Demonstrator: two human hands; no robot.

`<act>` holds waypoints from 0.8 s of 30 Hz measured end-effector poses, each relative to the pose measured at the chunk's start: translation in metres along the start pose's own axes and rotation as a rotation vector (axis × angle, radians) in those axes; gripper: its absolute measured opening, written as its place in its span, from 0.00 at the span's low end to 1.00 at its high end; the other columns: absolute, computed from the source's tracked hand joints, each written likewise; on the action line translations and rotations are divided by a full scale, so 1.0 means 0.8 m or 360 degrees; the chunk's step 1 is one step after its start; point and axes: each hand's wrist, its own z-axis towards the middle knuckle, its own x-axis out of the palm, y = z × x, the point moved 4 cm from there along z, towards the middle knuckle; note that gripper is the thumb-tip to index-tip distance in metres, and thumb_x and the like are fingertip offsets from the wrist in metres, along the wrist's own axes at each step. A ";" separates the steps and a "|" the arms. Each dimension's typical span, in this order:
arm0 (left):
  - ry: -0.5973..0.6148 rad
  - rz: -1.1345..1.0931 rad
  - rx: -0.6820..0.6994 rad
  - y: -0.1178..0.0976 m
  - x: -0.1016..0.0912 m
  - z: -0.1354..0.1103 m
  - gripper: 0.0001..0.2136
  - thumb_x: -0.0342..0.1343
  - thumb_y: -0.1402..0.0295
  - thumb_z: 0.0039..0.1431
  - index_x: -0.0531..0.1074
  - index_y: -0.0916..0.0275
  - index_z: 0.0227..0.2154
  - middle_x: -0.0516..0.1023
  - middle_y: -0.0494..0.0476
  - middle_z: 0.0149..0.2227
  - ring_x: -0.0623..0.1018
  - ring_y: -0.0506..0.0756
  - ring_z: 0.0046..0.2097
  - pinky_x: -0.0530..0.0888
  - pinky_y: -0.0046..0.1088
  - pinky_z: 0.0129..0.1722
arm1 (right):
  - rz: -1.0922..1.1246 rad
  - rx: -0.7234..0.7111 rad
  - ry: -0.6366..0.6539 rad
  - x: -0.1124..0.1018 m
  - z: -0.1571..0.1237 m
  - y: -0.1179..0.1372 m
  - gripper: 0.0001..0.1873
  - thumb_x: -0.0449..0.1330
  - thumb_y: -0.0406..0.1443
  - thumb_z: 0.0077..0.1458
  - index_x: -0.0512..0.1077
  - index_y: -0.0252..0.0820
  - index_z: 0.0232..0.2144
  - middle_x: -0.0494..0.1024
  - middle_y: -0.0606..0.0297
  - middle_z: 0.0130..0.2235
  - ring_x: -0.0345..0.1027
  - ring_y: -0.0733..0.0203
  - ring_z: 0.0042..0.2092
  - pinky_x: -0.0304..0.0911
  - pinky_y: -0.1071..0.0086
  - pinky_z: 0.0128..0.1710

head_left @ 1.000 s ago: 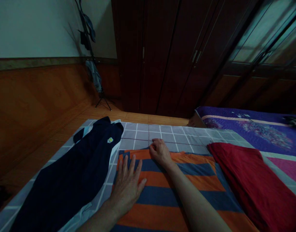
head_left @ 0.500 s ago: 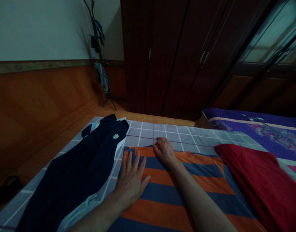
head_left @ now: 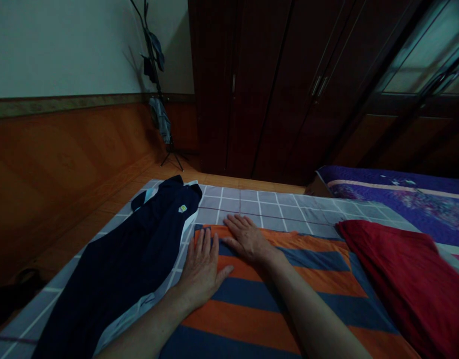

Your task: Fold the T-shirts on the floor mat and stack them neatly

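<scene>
"Left hand (head_left: pixel 201 269), first entry. How does it lie?"

"Flat and palm down on the orange-and-blue striped cloth (head_left: pixel 274 294), fingers spread and pointing away from the person, near the cloth's left edge. The forearm comes in low from the bottom left. Open, gripping nothing."

"Right hand (head_left: pixel 246 240)?"

"Also open and palm down, on the far part of the same cloth, just beside the left hand but not touching it. Its fingers turn toward the left, and the arm reaches diagonally from the bottom right."

"Location of the striped cloth?"

"Spread flat on a grey checked sheet (head_left: pixel 229 204), its wide stripes running crosswise, between two other pieces."

"Those pieces?"

"To its left, a navy garment (head_left: pixel 113 259) with a small yellow badge and a pale lining showing at the edge. To its right, a folded red cloth (head_left: pixel 397 279)."

"Anything further out?"

"A purple quilted bedcover (head_left: pixel 401 192) beyond the red cloth, a dark wooden wardrobe (head_left: pixel 274 89) ahead, and a stand with hanging clothes (head_left: pixel 156 99) in the corner."
</scene>
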 end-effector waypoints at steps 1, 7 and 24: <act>0.0000 0.0003 -0.0006 0.000 0.001 0.000 0.37 0.46 0.49 0.60 0.51 0.75 0.63 0.45 0.77 0.65 0.46 0.70 0.66 0.51 0.56 0.61 | -0.0060 0.0111 -0.0029 0.000 -0.001 -0.010 0.34 0.44 0.51 0.62 0.56 0.37 0.62 0.55 0.51 0.64 0.45 0.46 0.65 0.42 0.50 0.62; 0.0037 -0.0017 -0.0047 -0.002 -0.002 -0.001 0.36 0.46 0.48 0.59 0.51 0.68 0.64 0.44 0.75 0.66 0.43 0.71 0.66 0.48 0.55 0.60 | -0.0179 0.0142 -0.0075 -0.001 -0.004 -0.022 0.32 0.46 0.50 0.62 0.55 0.39 0.63 0.53 0.51 0.65 0.44 0.43 0.65 0.43 0.48 0.61; -0.0072 0.0000 0.0036 0.006 0.015 -0.001 0.37 0.41 0.46 0.59 0.52 0.68 0.63 0.45 0.77 0.66 0.44 0.72 0.66 0.49 0.55 0.59 | -0.0376 0.0697 -0.0215 -0.040 -0.249 -0.090 0.36 0.50 0.50 0.60 0.52 0.35 0.63 0.53 0.48 0.64 0.40 0.46 0.66 0.48 0.47 0.60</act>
